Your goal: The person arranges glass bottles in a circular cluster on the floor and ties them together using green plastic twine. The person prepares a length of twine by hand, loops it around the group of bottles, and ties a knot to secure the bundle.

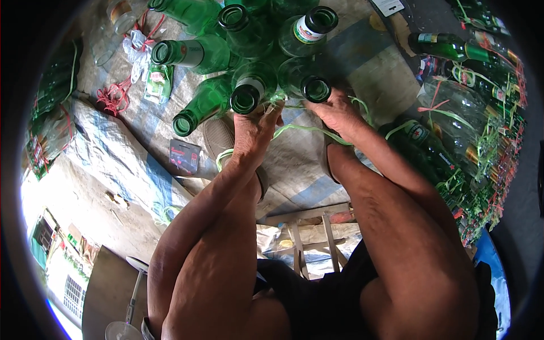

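A cluster of upright and leaning green glass bottles (252, 79) stands in front of me, their open mouths tilted various ways. Light green plastic twine (300, 128) runs low along the near side of the cluster, with loose lengths by both forearms. Fingers pinched together, my left hand (255, 129) grips the twine just beside the nearest bottle's mouth. On the other side my right hand (335, 115) is curled at the twine beneath a bottle neck (315, 88); its fingertips are partly hidden by that bottle.
Bundles of tied bottles (447, 144) line the right side, with more at the far left. A pale blue-striped sheet (374, 85) covers the floor. To the left lie red string (114, 97), a green packet (158, 83) and a dark card (185, 156). My shoes flank the work.
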